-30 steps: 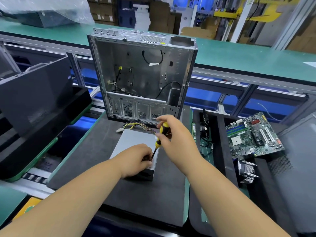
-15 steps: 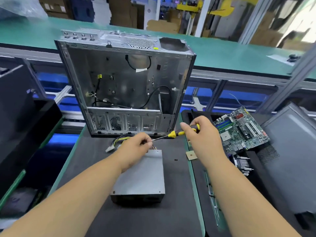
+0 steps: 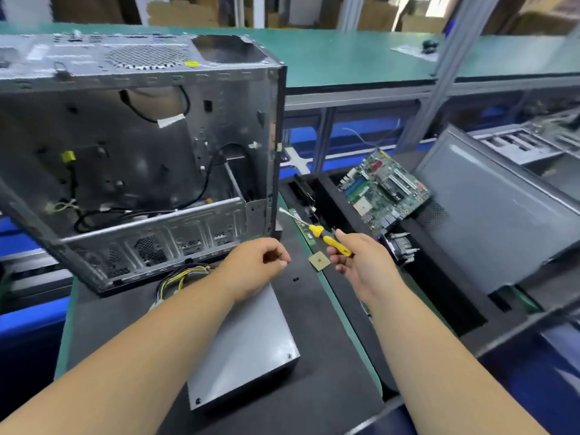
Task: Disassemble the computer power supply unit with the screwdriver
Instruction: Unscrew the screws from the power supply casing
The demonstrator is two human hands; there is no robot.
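Two bare forearms reach in from the near edge, and between them we see the power supply unit (image 3: 241,350), a flat grey metal box lying on the dark mat (image 3: 320,309), its plain top face up, a small screw showing at each near corner and dark side walls below. Its bundle of yellow and black wires (image 3: 182,274) spills from the far end toward the left. Our left hand (image 3: 254,265) hovers over the far end of the box with fingers curled and fingertips drawn together; whether it pinches a small part we cannot tell. Our right hand (image 3: 357,259) grips the yellow and black handle of the screwdriver (image 3: 317,232), whose shaft points up and left, off the mat's green edge. Between the hands a small square chip (image 3: 319,260) lies by that edge. Farther off stands the open metal computer case (image 3: 141,158), and to the right a green motherboard (image 3: 383,189) rests in a black tray (image 3: 439,277) beside a grey side panel (image 3: 502,215). Compared with half a second ago, the screwdriver tip has left our left hand's fingers and swung away to the right, our left hand has lifted slightly, and our view has shifted rightward.
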